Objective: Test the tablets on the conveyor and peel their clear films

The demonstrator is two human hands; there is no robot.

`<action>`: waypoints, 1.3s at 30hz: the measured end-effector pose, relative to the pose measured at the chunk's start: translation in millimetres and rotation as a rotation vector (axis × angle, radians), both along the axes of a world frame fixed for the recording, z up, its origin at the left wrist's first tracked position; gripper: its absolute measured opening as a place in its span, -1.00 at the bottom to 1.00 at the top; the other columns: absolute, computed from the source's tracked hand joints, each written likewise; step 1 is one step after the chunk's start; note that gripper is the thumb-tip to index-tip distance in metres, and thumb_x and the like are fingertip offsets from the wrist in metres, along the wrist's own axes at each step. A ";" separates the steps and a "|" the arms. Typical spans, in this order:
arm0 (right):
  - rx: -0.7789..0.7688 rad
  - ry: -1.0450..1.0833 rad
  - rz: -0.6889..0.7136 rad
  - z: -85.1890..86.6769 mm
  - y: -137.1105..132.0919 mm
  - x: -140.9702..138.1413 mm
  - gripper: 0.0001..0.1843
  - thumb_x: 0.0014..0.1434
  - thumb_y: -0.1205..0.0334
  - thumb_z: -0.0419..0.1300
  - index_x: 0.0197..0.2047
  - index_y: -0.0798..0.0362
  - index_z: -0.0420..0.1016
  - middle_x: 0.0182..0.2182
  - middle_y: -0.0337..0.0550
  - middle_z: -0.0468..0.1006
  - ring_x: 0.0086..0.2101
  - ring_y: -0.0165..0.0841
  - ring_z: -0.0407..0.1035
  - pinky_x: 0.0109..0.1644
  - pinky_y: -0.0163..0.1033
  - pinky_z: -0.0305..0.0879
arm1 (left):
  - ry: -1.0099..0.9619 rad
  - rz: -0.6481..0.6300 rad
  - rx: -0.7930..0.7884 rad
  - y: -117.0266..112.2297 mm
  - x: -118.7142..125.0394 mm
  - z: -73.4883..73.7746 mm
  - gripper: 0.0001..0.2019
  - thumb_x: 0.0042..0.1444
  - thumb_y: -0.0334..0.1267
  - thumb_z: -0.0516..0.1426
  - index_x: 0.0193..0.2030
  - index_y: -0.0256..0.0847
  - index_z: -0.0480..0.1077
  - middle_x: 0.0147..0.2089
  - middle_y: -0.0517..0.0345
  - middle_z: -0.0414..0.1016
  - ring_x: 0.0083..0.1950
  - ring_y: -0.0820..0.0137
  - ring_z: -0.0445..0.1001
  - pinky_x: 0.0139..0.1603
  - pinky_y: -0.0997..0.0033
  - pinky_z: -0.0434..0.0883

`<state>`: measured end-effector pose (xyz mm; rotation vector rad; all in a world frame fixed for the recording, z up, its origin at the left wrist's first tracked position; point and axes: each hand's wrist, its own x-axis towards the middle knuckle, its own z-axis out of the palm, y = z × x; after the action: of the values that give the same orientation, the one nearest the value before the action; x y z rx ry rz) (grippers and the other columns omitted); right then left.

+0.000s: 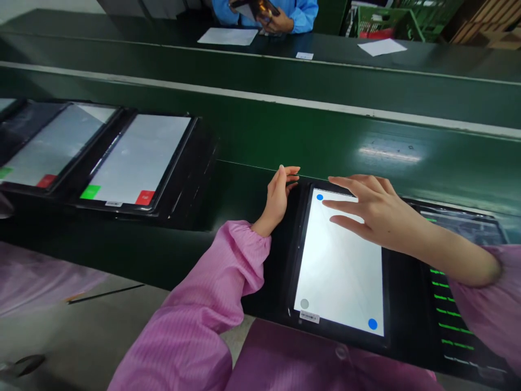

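Directly in front of me a tablet (340, 277) lies face up on the dark bench. Its white screen shows blue dots near the top left and bottom right corners and a grey dot at the bottom left. Over the upper part of this screen is my right hand (372, 209), fingers spread, one fingertip close to the top left blue dot; whether it touches the glass I cannot tell. My left hand (279, 195) rests beside the tablet's upper left corner, fingers loosely stretched, holding nothing.
Another tablet (456, 315) with green text lines lies at right, partly under my right sleeve. At left, a tablet (138, 157) with green and red squares lies beside similar ones. Across the green conveyor (260, 127), a person in blue sleeves (303, 16) holds a dark object.
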<state>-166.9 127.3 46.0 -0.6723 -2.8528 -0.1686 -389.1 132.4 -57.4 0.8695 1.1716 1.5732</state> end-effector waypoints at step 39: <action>-0.031 -0.012 -0.053 -1.3 -15.8 4.0 -0.55 0.56 -0.01 -0.06 0.18 -0.02 0.57 0.29 0.17 0.41 0.09 0.08 0.40 -0.01 0.22 0.41 | -0.028 -0.014 0.008 1.4 -1.5 0.4 -0.47 0.38 0.28 0.02 -0.19 -0.12 0.57 0.02 0.04 0.62 -0.10 0.34 0.58 -0.06 0.33 0.55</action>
<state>-162.9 111.6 44.7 -0.7565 -2.8566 -0.1372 -390.6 133.8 -56.9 0.8568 1.1383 1.5752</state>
